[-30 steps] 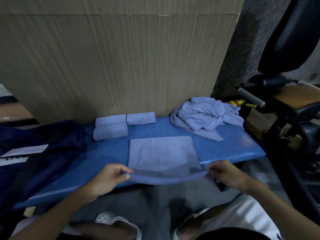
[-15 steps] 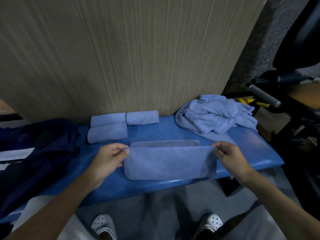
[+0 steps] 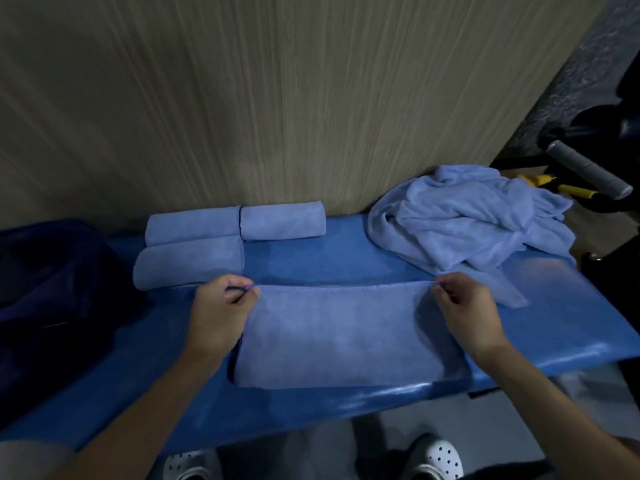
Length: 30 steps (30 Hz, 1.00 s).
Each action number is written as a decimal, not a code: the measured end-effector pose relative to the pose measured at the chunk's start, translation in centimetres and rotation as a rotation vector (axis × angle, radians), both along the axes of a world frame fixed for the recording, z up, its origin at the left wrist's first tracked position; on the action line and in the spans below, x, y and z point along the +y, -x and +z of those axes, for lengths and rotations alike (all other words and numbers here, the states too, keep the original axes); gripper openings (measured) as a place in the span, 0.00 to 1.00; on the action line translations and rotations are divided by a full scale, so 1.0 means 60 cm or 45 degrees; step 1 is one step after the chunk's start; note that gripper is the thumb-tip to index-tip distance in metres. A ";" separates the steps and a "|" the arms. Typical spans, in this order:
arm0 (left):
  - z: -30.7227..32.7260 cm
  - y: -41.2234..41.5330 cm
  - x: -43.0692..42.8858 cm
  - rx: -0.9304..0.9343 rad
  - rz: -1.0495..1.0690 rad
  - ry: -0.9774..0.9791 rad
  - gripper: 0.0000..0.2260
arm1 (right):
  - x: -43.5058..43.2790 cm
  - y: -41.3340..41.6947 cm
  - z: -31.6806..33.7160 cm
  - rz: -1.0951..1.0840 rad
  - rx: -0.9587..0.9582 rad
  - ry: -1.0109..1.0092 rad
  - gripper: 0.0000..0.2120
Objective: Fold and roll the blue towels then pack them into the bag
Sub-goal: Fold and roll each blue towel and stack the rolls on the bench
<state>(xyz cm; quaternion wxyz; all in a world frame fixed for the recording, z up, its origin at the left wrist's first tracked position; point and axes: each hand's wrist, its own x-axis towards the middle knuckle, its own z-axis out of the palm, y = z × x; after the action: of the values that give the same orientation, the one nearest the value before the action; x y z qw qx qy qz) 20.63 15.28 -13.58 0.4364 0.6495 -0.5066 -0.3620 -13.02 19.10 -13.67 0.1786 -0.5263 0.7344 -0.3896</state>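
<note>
Towel lies folded flat on the blue worktop between left grip and right grip, each pinching a far corner; rolled towels sit just beyond the left grip

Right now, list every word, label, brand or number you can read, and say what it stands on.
No text can be read.
The folded towel, rolled towels, towel heap and blue bench are plain.
The dark bag shows no label; the yellow handles are too blurred to tell.
</note>
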 end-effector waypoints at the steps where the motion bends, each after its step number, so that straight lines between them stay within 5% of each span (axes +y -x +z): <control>1: -0.004 0.001 -0.001 -0.042 -0.006 0.018 0.06 | -0.004 0.000 -0.002 -0.003 0.051 0.004 0.05; 16: -0.010 0.012 -0.008 -0.182 0.072 0.127 0.05 | -0.019 -0.007 0.003 -0.109 0.093 -0.045 0.03; 20: 0.000 0.009 0.005 -0.144 -0.001 0.100 0.10 | -0.006 -0.011 0.016 -0.014 0.015 -0.093 0.15; 30: 0.006 -0.022 0.088 -0.066 -0.154 -0.068 0.18 | 0.084 0.005 0.009 0.125 0.019 -0.285 0.20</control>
<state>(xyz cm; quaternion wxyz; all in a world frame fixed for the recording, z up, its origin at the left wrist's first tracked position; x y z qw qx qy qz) 21.94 20.58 -13.20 0.3829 0.6384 -0.5461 -0.3842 -13.30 24.16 -13.14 0.2498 -0.5412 0.7479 -0.2920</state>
